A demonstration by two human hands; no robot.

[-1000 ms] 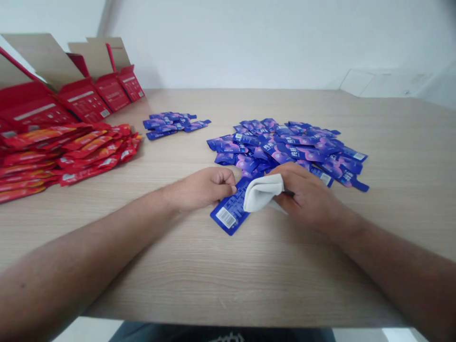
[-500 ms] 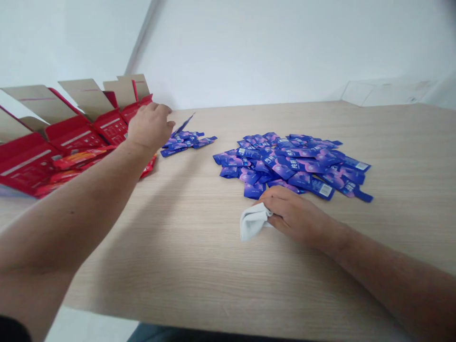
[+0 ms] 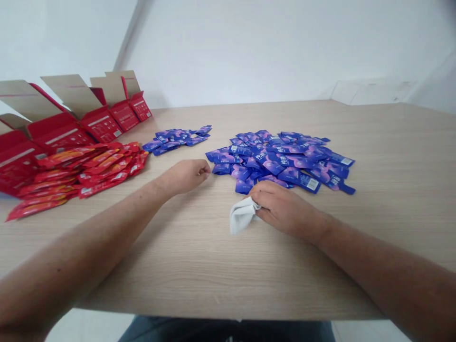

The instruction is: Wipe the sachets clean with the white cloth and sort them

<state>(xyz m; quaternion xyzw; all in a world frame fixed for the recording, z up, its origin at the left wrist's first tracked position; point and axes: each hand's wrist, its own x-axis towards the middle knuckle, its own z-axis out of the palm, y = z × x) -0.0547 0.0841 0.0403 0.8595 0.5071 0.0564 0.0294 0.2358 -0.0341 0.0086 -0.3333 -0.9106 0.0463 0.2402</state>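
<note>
My right hand (image 3: 285, 206) grips a crumpled white cloth (image 3: 242, 214), which hangs from its thumb side over the tabletop. Just beyond its knuckles lies a big heap of blue-purple sachets (image 3: 281, 159), overlapping in all directions. My left hand (image 3: 191, 175) is at the heap's left edge, fingers curled together, with nothing showing in them. Further back and to the left is a smaller pile of blue-purple sachets (image 3: 176, 140).
Red cartons (image 3: 103, 124) with raised flaps stand in a row at the left. In front of them lie stacked red-orange pouches (image 3: 107, 166). The pale wooden table (image 3: 213, 270) meets a white wall (image 3: 267, 52) at the back.
My left hand has come from above the small pile back to the right, and the sachet tilted up there now lies down. My right hand still holds the cloth.
</note>
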